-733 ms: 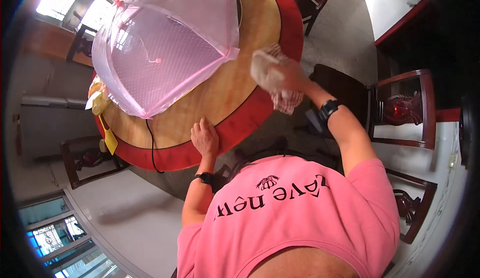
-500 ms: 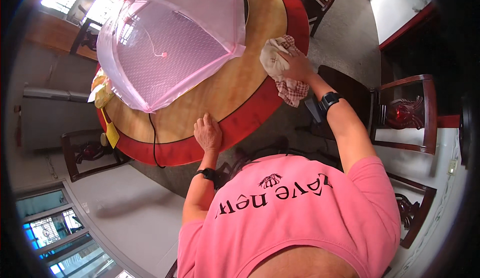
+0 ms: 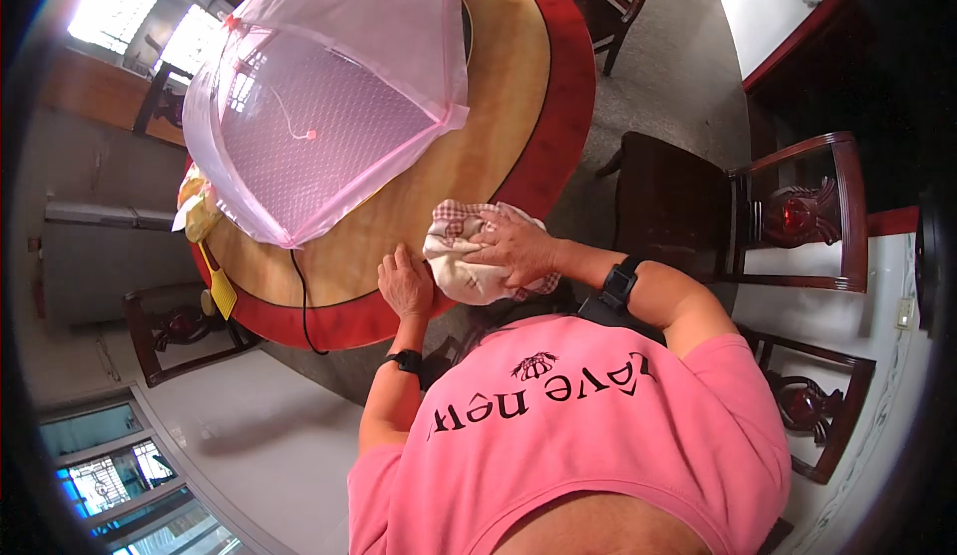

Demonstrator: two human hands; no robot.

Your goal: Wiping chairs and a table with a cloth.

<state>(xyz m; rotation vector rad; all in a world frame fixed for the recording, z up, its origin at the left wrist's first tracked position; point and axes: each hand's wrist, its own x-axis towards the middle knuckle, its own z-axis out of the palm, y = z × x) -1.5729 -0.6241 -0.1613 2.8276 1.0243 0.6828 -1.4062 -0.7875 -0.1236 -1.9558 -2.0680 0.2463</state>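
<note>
From the head view, the right hand [image 3: 513,246] is pressing flat on a checked cloth [image 3: 469,261], fingers spread over its top, at the near red rim of the round tabletop [image 3: 498,146]. The cloth is bunching softly; it looks light, limp and easy to crumple, best gripped by a gathered fold. The left hand [image 3: 404,281] is lying palm down at nine o'clock of the cloth, fingers together, touching it. A pink mesh food cover [image 3: 319,96] is sitting at eleven o'clock.
</note>
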